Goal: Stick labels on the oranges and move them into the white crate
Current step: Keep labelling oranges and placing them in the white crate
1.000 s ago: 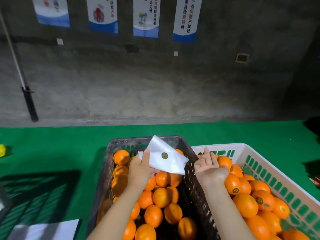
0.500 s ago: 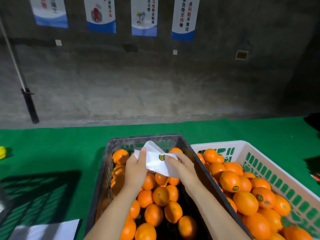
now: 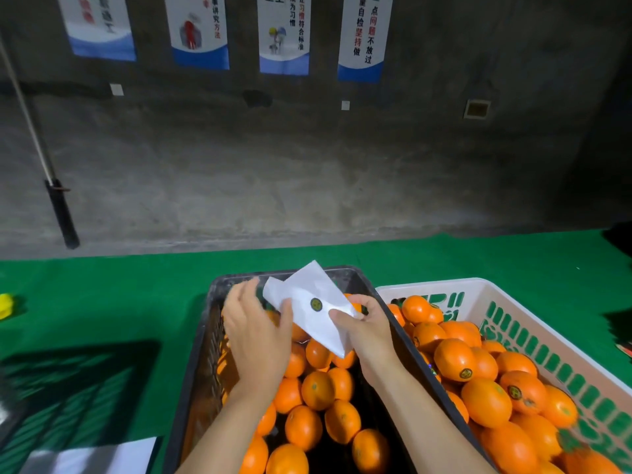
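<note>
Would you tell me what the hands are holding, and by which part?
Both hold the white label sheet: the left hand pinches its left edge, the right hand pinches its right side, thumb just beside the round label.

Matt white paper sheet (image 3: 309, 302), glossy oranges (image 3: 318, 390), slotted plastic white crate (image 3: 533, 340), rough concrete wall (image 3: 307, 172).

You hold the white label sheet (image 3: 318, 319) tilted above the black crate (image 3: 205, 340), one round dark label (image 3: 316, 304) near its middle. Bare oranges (image 3: 318, 390) fill that crate. Labelled oranges (image 3: 455, 359) pile in the white crate (image 3: 431, 283) at its 3 o'clock.
</note>
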Available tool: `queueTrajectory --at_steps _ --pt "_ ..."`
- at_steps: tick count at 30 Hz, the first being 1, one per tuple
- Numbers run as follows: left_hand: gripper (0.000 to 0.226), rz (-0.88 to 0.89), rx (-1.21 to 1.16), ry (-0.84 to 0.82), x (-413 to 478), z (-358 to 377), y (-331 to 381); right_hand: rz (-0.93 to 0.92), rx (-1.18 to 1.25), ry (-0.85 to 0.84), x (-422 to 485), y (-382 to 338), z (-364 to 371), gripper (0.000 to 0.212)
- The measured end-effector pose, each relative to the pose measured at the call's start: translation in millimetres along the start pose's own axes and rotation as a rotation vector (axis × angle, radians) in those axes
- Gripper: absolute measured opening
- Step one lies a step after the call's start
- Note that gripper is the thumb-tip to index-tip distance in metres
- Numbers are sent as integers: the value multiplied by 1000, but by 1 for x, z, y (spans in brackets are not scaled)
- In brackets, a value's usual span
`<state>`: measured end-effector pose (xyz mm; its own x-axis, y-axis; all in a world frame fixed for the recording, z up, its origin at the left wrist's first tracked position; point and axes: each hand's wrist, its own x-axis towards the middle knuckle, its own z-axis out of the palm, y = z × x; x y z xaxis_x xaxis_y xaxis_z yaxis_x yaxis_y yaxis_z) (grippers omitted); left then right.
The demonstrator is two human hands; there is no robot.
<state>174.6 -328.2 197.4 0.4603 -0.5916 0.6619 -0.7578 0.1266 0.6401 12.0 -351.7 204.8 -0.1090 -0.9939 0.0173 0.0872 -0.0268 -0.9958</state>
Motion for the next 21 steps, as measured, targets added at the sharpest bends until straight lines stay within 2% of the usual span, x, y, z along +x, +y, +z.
queueTrajectory --at_steps 2,4,6,7,9,12,15,18,21 --pt "35 316 117 -67 -6 1 5 7 24 27 1 0 0 41" --pt "32 439 158 -195 -14 6 6 30 8 3 1 -1 0 37" --pt "41 390 183 -275 -21 10 6 49 -11 -81 0 -3 -1 16" --pt "46 337 176 -303 -22 12 6 62 -17 -126 -2 -4 -1 12" --pt "52 283 137 -361 -22 13 7 102 0 -176 -3 -4 -3 17" --pt "53 226 -6 -471 -21 11 9 127 36 -163 -5 -4 -2 19" --pt "43 72 -205 -515 -19 10 14 85 -17 -141 -6 -4 0 39" --pt "37 -29 -311 -515 -17 9 16 75 -25 -150 -6 -4 2 36" --pt "20 -105 -421 -523 -15 8 16 44 -47 -144 -4 -1 3 38"
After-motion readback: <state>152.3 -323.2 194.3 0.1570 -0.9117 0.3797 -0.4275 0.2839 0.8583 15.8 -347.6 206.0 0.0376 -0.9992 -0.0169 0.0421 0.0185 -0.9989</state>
